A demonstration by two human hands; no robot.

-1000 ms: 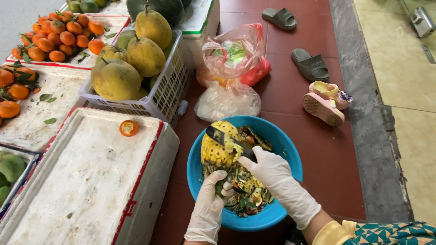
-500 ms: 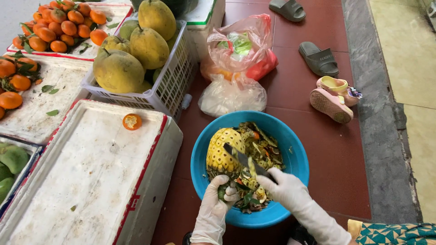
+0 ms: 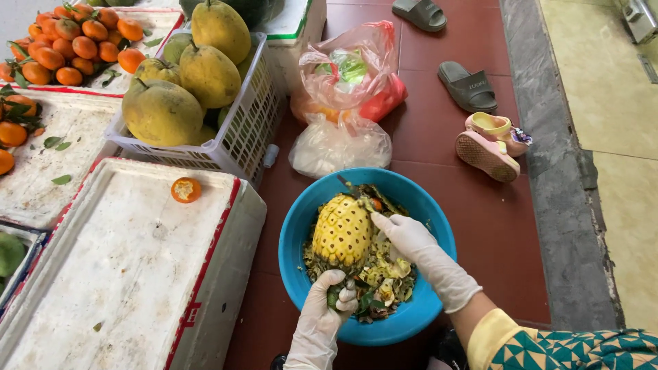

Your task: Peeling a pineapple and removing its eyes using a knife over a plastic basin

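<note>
Peeled yellow pineapple (image 3: 342, 231) stands in the round blue plastic basin (image 3: 299, 226), our gloved left hand (image 3: 327, 301) gripping its leafy base at six o'clock. Our gloved right hand (image 3: 410, 238) clasps a dark knife (image 3: 348, 186) whose tip shows at twelve. Peel scraps (image 3: 384, 277) crowd the basin. At ten o'clock we see a white foam box (image 3: 130, 267) and a white basket of pomelos (image 3: 185, 89); plastic bags (image 3: 346, 103) at twelve.

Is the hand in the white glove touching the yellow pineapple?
Touching. The head view shows the right hand in its white glove pressed against the side of the peeled yellow pineapple, with no gap, over the round blue plastic bowl.
</note>
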